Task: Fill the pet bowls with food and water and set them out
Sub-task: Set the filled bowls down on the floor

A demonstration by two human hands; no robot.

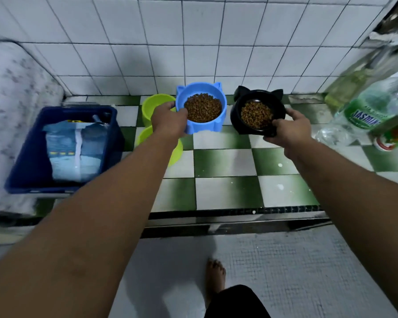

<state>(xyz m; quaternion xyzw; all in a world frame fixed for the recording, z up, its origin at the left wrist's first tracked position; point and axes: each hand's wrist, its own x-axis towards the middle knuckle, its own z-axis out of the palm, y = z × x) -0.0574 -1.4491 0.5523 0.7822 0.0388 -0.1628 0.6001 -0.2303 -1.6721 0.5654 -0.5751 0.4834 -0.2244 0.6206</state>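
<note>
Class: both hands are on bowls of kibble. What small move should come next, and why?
Probably set both bowls down on the tiled floor and let go: the left hand grips the blue bowl, the right hand the black bowl, and both already hold kibble. The green bowls can follow.

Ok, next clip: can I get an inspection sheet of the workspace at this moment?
Surface: green-and-white checkered floor with a few white specks.
Job's things: blue bowl and black bowl, each holding kibble. To the blue bowl's left, the far green bowl looks empty and the near green bowl is mostly hidden by the arm.
Clutter: blue crate with a bag inside, at left; green-labelled bottle at right.
Grips: left grip holds the blue bowl's rim; right grip holds the black bowl's rim.
Cables: nothing seen.
Surroundings: white tiled wall, dark threshold strip, bare foot.
</note>
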